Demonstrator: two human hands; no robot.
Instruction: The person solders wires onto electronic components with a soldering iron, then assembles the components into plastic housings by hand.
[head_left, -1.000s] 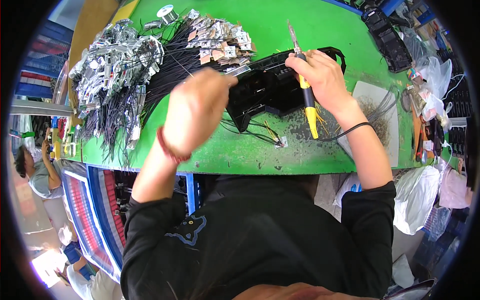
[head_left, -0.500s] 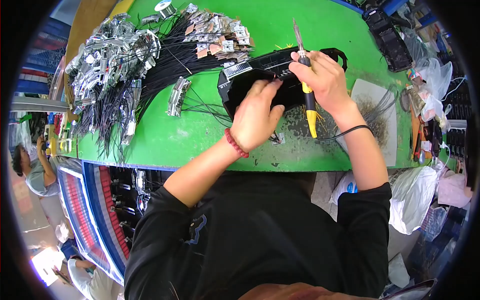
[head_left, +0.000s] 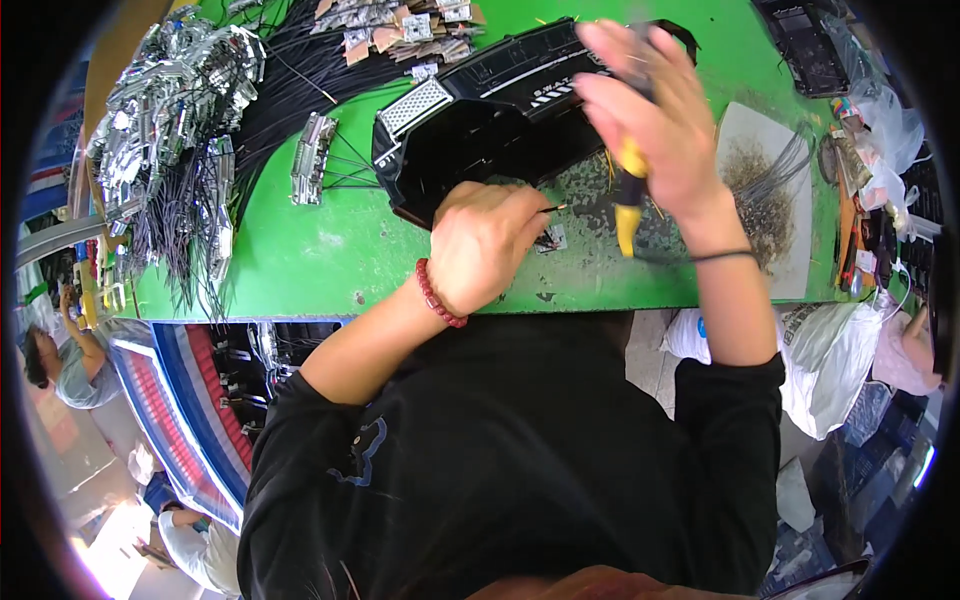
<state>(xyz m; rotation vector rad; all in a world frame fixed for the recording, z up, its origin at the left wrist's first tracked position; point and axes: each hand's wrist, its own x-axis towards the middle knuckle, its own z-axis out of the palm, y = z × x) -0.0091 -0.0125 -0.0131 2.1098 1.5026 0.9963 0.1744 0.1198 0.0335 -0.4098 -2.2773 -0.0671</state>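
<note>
My left hand (head_left: 485, 240), with a red bead bracelet at the wrist, is closed in a pinch at the near edge of a black plastic toy vehicle shell (head_left: 490, 85). A thin black wire (head_left: 552, 209) sticks out from its fingertips. Over the shell's right part, my right hand (head_left: 655, 130) grips a soldering iron (head_left: 630, 190) with a yellow and black handle; motion blurs its fingers and the iron's tip. Close to the left fingertips, a small circuit board (head_left: 552, 238) lies on the table. Wires run from the shell to a silvery part (head_left: 313, 158) at its left.
A large heap of silvery parts with black wires (head_left: 170, 120) covers the table's left. Small boards on brown backing (head_left: 410, 30) are piled behind. At right lie a stained pale board (head_left: 765, 190) with loose wires and another black shell (head_left: 800, 45). Other people are at the far left.
My left hand has come out of the shell toward me and now pinches a wire. The soldering iron has swung in my right hand. The view has shifted, with the table contents sitting higher.
</note>
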